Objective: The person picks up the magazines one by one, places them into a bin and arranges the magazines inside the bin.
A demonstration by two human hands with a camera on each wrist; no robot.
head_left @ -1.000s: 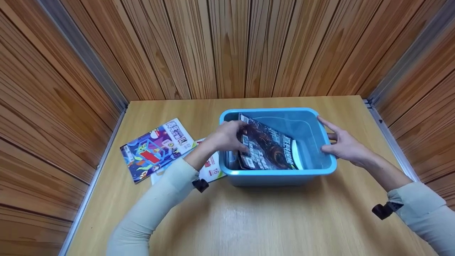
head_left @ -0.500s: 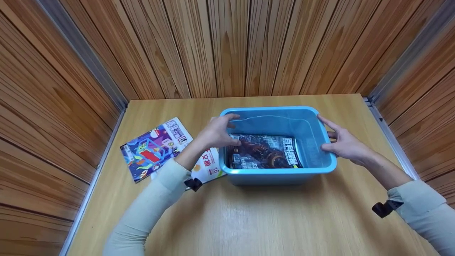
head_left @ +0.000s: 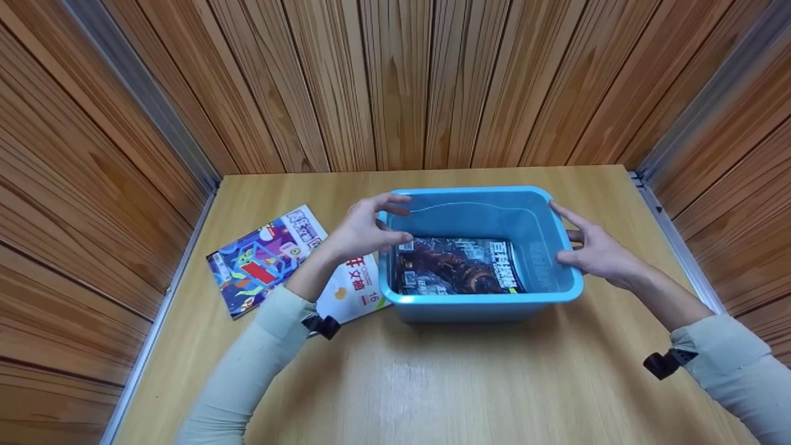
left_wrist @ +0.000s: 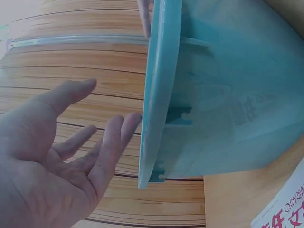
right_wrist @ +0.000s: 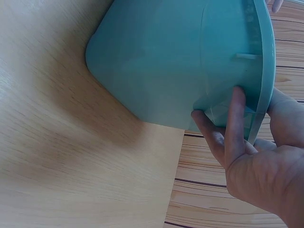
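At the far left of the wooden table (head_left: 469, 383), a colourful magazine (head_left: 262, 262) lies flat, overlapping a white booklet (head_left: 355, 287) that reaches to the blue bin's left wall. Both rest face up and lie just outside the container.

The left hand (head_left: 364, 228) hovers at the left rim of the blue plastic bin (head_left: 482, 306). Its fingers (left_wrist: 111, 142) are spread and relaxed, with the tips just beside the rim edge; the wrist view shows a small gap, so no grip is applied. The palm faces the bin wall.

Inside the bin, a dark-covered magazine (head_left: 460, 266) lies flat on the floor, cover up, toward the near wall. The flat position suits stacking further items on top.

The right hand (head_left: 596, 250) holds the right rim. The wrist view shows the fingers (right_wrist: 232, 128) pressed against the outer wall under the lip with the thumb over the top edge, a clamp that appears intended to keep the bin from sliding.
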